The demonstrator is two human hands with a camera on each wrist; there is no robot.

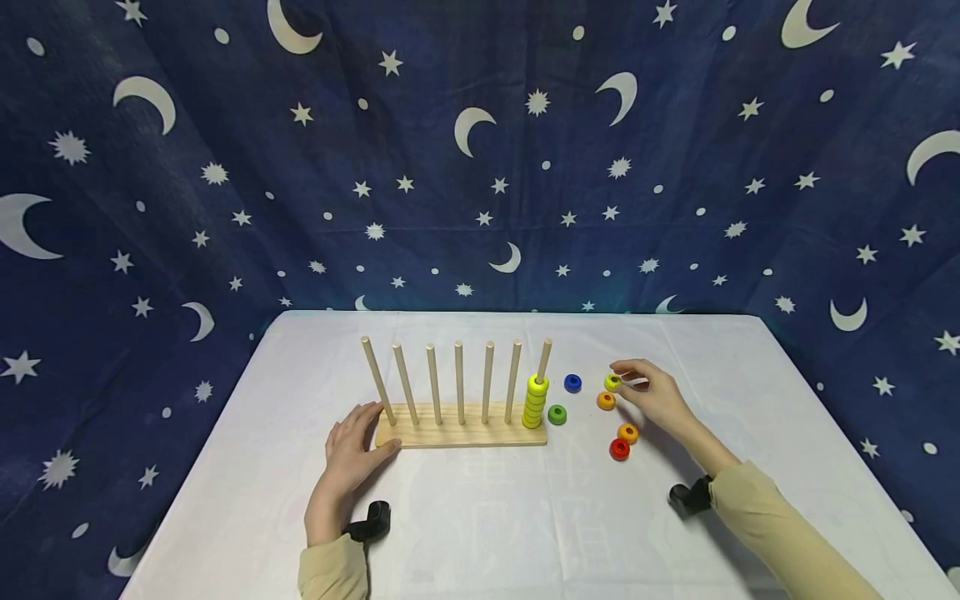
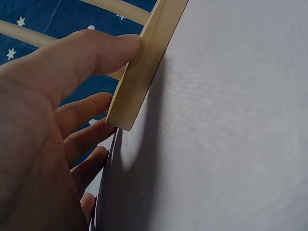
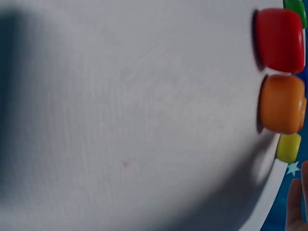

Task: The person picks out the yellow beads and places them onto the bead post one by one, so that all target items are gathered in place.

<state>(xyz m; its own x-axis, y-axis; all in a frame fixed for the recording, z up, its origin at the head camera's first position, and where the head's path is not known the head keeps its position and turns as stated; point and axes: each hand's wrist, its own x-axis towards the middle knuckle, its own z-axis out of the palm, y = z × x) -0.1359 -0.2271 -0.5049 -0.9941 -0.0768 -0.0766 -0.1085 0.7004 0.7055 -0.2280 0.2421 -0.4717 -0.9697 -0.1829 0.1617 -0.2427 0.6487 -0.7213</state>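
While a yellow ring (image 1: 612, 382) sits pinched at the fingers of the right hand (image 1: 654, 393), right of centre in the head view, it looks light, stiff and smooth, likely to slip or roll if held loosely; its rim, taken between thumb and fingertip, seems the best hold. It is a small, glossy doughnut shape with a centre hole, resting at the white surface (image 1: 480, 517). Just below it lies an orange ring (image 1: 605, 401), with another orange ring (image 1: 627, 432) and a red ring (image 1: 619, 449) further down, a blue ring (image 1: 573, 382) to its left and a green ring (image 1: 557, 414) lower left. Left again stands a wooden peg rack (image 1: 461, 433) with seven upright dowels; the rightmost carries a stack of yellow rings (image 1: 535, 402). At the rack's left end, the left hand (image 1: 352, 454) lies against the base, thumb (image 2: 103, 50) pressed on its edge, fingers loosely spread beside it. Behind hangs a dark blue cloth (image 1: 480, 150) printed with moons and stars.
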